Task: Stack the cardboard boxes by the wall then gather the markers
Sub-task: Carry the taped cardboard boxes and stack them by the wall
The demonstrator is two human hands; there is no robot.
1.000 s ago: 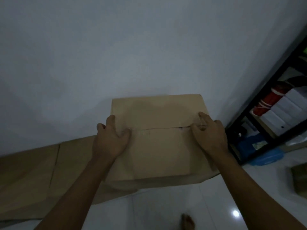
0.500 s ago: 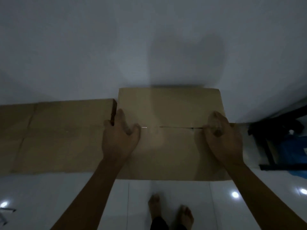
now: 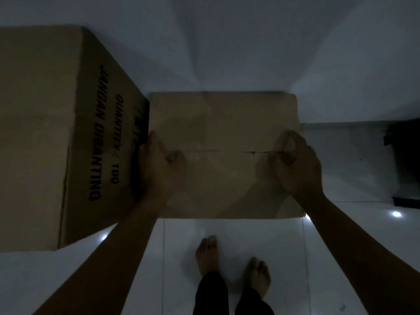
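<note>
Now: Both Hands Gripping the Box at the Wall

Squarely ahead, the small box (image 3: pixel 223 137) is sitting low against the wall (image 3: pixel 227 42), its top flaps meeting in a seam. The left hand (image 3: pixel 159 169) is clasping its left edge, thumb lying on top; the right hand (image 3: pixel 297 164) is curling over its right edge. A big box (image 3: pixel 45 133) is standing just beside it, leftward, printed "QUANTITY : 100". Bare feet (image 3: pixel 208 255) are standing on the floor (image 3: pixel 363 246) below.

My one camera sits on my head, looking steeply down and forward, close above the smaller cardboard box (image 3: pixel 223 133), with my bare feet (image 3: pixel 208 253) below it and the wall (image 3: pixel 227 46) beyond.
</note>
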